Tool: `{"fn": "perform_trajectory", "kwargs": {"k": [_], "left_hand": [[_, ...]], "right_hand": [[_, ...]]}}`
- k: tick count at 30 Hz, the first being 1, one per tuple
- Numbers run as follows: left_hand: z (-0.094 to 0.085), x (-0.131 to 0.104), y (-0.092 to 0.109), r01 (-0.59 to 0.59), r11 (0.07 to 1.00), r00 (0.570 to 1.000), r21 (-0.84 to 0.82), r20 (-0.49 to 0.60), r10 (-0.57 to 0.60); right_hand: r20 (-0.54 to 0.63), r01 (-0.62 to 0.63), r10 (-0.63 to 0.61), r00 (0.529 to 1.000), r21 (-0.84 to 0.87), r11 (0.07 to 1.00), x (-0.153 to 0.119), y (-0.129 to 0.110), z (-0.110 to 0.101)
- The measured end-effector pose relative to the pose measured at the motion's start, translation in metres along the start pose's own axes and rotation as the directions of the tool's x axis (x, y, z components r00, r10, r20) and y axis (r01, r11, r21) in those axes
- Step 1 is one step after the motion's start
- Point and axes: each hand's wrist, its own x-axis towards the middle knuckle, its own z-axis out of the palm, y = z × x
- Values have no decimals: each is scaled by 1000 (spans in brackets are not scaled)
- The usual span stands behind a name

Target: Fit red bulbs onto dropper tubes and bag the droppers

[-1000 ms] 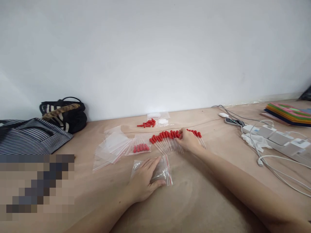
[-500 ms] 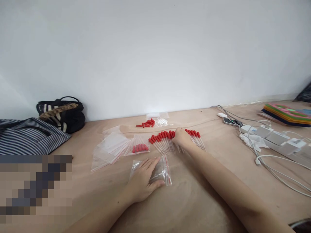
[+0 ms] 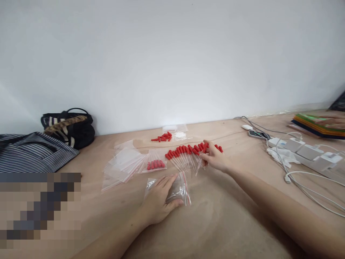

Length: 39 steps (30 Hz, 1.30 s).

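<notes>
My left hand (image 3: 159,201) lies flat, fingers spread, on a clear zip-lock bag (image 3: 183,187) with a red seal line. A fanned row of droppers (image 3: 183,153), clear thin tubes with red rubber bulbs, lies beyond it. At the right part of this row, my right hand (image 3: 215,158) pinches one dropper (image 3: 198,167) between thumb and fingers, its tube pointing down toward me. Left of the row, a zip-lock bag holding red bulbs (image 3: 155,164) lies beside a fan of flat zip-lock bags (image 3: 122,163).
Loose red bulbs (image 3: 164,137) and clear tubes (image 3: 179,136) lie near the wall. At right are a charger strip (image 3: 309,158), white cables (image 3: 309,176) and colored sheets (image 3: 309,124), with another person's hand (image 3: 334,121) on them. Striped (image 3: 32,151) and black bags (image 3: 81,131) stand left.
My right hand has drawn back and to the right, with a dropper now visible in its pinch. My left hand stays put. Another person's hand has appeared over the colored sheets.
</notes>
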Motion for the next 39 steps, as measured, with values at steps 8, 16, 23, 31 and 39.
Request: {"fn": "perform_trajectory", "kwargs": {"k": [8, 16, 23, 31, 39], "left_hand": [[-1, 0, 1, 6, 1000, 1000, 3, -10, -6], [-1, 0, 4, 31, 1000, 999, 2, -8, -31], [1, 0, 2, 17, 1000, 999, 11, -34, -17], [4, 4, 3, -41, 999, 996, 4, -82, 41], [1, 5, 5, -73, 997, 994, -1, -79, 73]], "right_hand": [[23, -7, -8, 1000, 572, 820, -49, 15, 35], [192, -37, -67, 979, 496, 868, -52, 16, 37], [274, 212, -220, 936, 57, 975, -52, 24, 32], [450, 472, -433, 781, 28, 881, -53, 5, 34], [369, 322, -318, 873, 54, 945, -48, 15, 41]]}}
